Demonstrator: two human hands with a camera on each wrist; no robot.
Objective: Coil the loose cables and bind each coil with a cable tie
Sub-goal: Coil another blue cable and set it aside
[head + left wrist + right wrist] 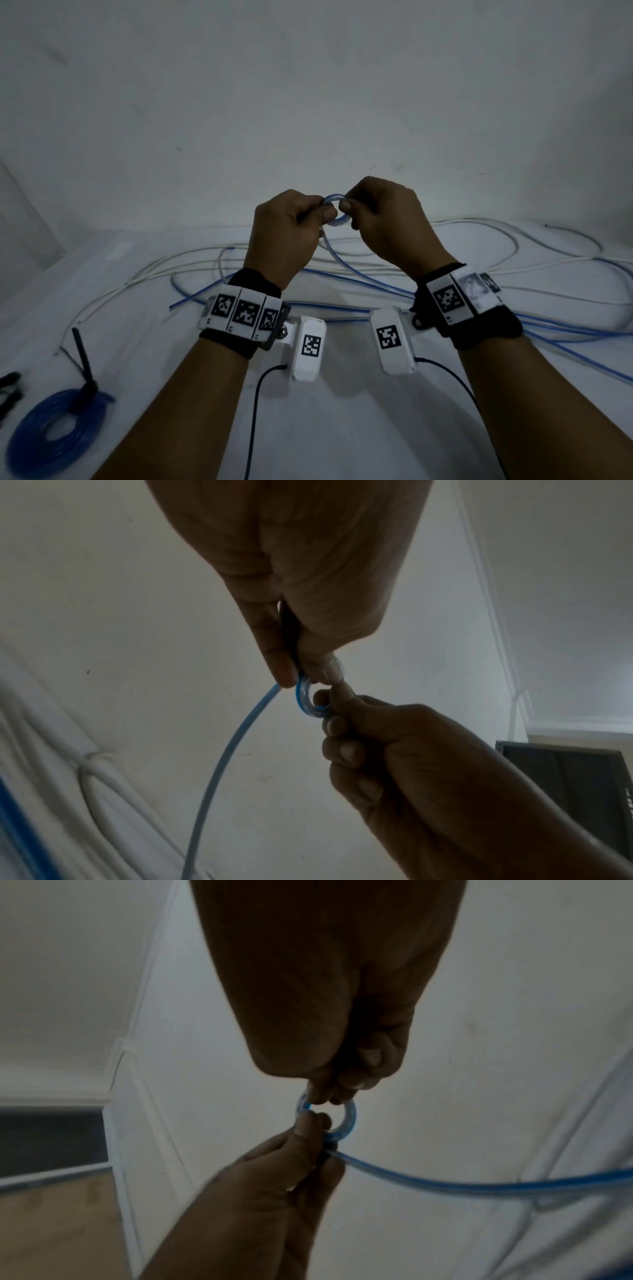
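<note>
Item: small blue loop [335, 214], the first turns of a coil, held in the air above the middle of the white surface [342, 428], between both hands.

Grip: left hand [287, 236] pinches the near-left arc of the loop between thumb and forefinger; right hand [383, 226] pinches the opposite arc, remaining fingers curled in. Neither hand is free.

Feed: blue cable [346, 279] drops from under the left hand to the surface and runs on toward its right edge in long loose bends.

Step in hand, as judged: starting a new coil. To do it well, the left pinch ought to keep every turn stacked flat while the right hand draws fresh cable round; the loop looks very tight for tubing this springy, so later turns would sit better wider. A slackened pinch would likely let the turns spring open. The tail crosses other strands, so pulling slowly should avoid a snag.

Already done: blue coil [58, 435] at the near-left corner, bound with a black cable tie [84, 370] whose tail stands up.

Also on the surface: white cables [191, 265], loose, spread from the left side across the far edge, partly crossed with the blue; a black object [8, 385] at the left edge, too cropped to identify.

Room: plain pale wall [308, 85] behind the far edge; dim light; a dark panel [565, 777] shows in the left wrist view
</note>
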